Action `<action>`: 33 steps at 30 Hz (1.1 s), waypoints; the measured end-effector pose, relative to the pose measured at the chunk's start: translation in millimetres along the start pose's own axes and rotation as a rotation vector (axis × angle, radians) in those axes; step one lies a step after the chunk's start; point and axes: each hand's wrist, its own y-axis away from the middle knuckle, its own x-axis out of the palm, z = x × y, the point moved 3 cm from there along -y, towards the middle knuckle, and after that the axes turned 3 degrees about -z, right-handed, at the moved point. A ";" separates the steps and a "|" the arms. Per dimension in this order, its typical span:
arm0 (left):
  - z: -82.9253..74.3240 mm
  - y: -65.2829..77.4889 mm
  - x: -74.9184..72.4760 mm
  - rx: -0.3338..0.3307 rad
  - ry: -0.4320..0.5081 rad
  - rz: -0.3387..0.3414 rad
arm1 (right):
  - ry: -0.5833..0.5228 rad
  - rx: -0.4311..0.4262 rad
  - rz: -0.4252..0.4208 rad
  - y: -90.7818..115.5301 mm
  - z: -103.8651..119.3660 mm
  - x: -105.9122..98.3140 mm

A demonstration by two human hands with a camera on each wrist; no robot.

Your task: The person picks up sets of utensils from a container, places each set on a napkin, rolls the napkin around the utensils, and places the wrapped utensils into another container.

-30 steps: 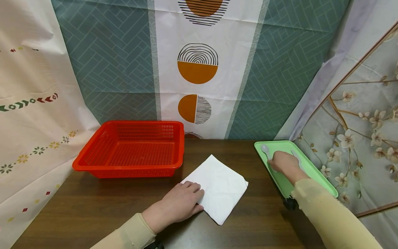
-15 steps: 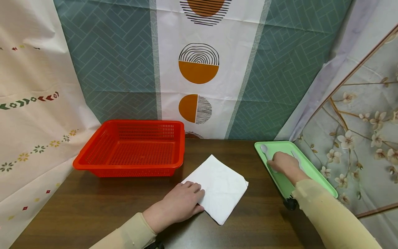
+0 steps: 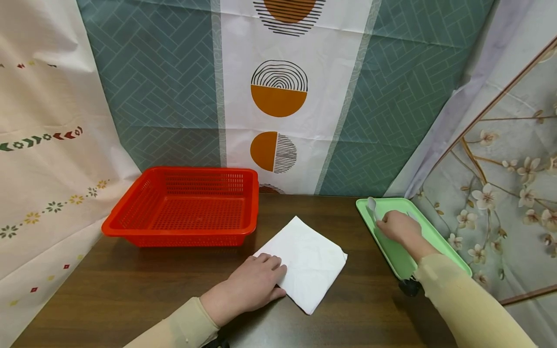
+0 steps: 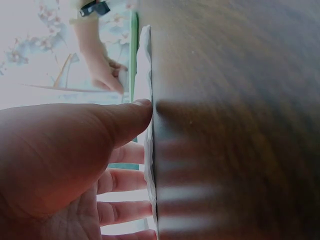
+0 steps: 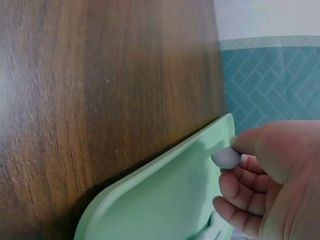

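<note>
The head view showed a brown desk [image 3: 143,285], with a red basket [image 3: 187,232] near its far left corner. A green tray [image 3: 398,256] lay by the desk's far right corner. A white cloth [image 3: 306,266] lay between them, toward the near edge. The person's left hand [image 3: 252,285] rested, released and with fingers extended, at the cloth's left corner, just as it had half a second earlier. The right hand [image 3: 400,228] was grasping a pale spoon [image 3: 373,208] by its handle, over the tray's far left corner. Half a second before, the spoon's handle had lain along the tray's floor, its end showing below the hand; now it had been raised. A second pale utensil [image 3: 411,215], partly hidden by that hand, lay on the tray.
</note>
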 end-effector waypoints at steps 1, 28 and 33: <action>-0.1 -0.1 0.1 0.000 -0.001 0.000 | -0.009 -0.004 -0.008 1.0 0.7 -1.0; -2.1 -0.6 2.3 -0.023 0.011 0.026 | -0.239 -0.052 -0.123 27.2 70.9 -2.4; -1.9 -0.5 2.0 -0.021 0.003 0.023 | -0.291 -0.083 -0.142 30.1 83.9 2.7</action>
